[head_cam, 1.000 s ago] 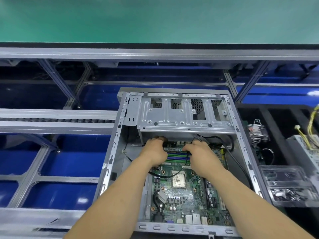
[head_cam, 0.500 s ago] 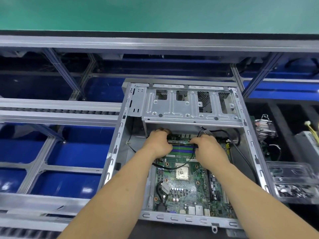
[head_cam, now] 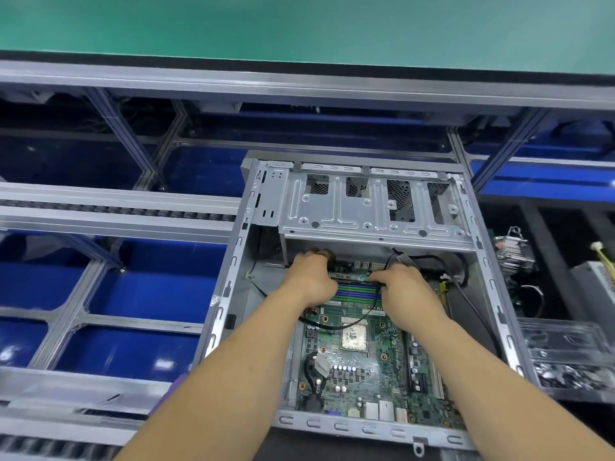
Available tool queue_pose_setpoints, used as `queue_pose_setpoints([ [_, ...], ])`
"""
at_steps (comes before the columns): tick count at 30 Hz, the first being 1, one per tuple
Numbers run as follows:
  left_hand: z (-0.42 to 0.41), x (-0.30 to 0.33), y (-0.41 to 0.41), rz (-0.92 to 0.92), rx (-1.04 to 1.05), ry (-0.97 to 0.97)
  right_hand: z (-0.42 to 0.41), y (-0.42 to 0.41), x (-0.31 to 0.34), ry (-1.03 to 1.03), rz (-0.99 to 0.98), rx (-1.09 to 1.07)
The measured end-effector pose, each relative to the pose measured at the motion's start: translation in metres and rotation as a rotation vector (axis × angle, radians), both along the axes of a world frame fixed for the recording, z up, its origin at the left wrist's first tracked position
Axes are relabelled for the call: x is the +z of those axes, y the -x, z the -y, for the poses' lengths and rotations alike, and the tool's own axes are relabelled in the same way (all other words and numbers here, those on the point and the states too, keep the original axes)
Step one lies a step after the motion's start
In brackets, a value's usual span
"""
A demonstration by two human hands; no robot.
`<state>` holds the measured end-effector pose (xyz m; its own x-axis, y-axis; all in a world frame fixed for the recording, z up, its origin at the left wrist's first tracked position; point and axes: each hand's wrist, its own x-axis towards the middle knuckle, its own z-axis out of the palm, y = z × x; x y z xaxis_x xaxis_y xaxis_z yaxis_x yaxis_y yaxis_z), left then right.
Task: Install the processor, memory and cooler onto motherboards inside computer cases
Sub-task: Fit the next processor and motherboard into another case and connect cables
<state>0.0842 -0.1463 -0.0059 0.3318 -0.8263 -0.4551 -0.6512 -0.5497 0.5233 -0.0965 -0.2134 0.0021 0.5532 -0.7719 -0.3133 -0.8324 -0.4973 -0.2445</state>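
1. My left hand (head_cam: 307, 281) & right hand (head_cam: 407, 294): both bare, no gloves.
2. Both forearms bare up to the frame edge; no sleeve cuff in view.
3. No watch, strap or ring that I can make out.
4. Fingers (head_cam: 319, 252) mostly hidden behind my knuckles; nails too small to tell.

Inventory: computer case (head_cam: 233, 281), one, open. Motherboard (head_cam: 369, 371), one. Processor (head_cam: 354, 335), one, in its socket. Hands, two: left hand (head_cam: 311, 281), right hand (head_cam: 404, 289). Cooler (head_cam: 511, 252), one, beside the case. Clear plastic trays (head_cam: 565, 341), two, stacked at right.
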Motion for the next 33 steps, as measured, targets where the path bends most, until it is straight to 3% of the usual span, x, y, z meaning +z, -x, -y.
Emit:
queue_pose_setpoints([
  [6, 0.000, 0.001, 0.001, 0.014, -0.015, -0.026, -0.002, -0.001, 0.001, 0.004, -0.040, 0.054],
  [9, 0.000, 0.004, 0.004, 0.109, -0.063, -0.010, -0.006, 0.000, 0.005, 0.078, -0.025, 0.079],
  [13, -0.005, 0.017, 0.010, 0.263, -0.117, 0.189, -0.011, 0.001, 0.023, 0.236, 0.107, 0.065],
  [16, -0.007, 0.037, 0.023, 0.270, -0.200, 0.309, -0.019, 0.003, 0.041, 0.277, 0.136, 0.116],
  [20, 0.001, 0.055, 0.040, 0.287, -0.297, 0.175, -0.022, 0.015, 0.072, 0.285, 0.242, 0.095],
  [25, 0.010, 0.053, 0.081, 0.003, -0.222, 0.096, 0.003, 0.051, 0.106, 0.418, 0.584, -0.157],
  [29, 0.016, 0.050, 0.108, -0.085, -0.046, 0.151, 0.027, 0.067, 0.102, 0.337, 0.588, -0.244],
  [33, 0.020, 0.064, 0.140, -0.824, 0.285, 0.052, 0.024, 0.075, 0.077, 0.357, 0.480, -0.234],
])
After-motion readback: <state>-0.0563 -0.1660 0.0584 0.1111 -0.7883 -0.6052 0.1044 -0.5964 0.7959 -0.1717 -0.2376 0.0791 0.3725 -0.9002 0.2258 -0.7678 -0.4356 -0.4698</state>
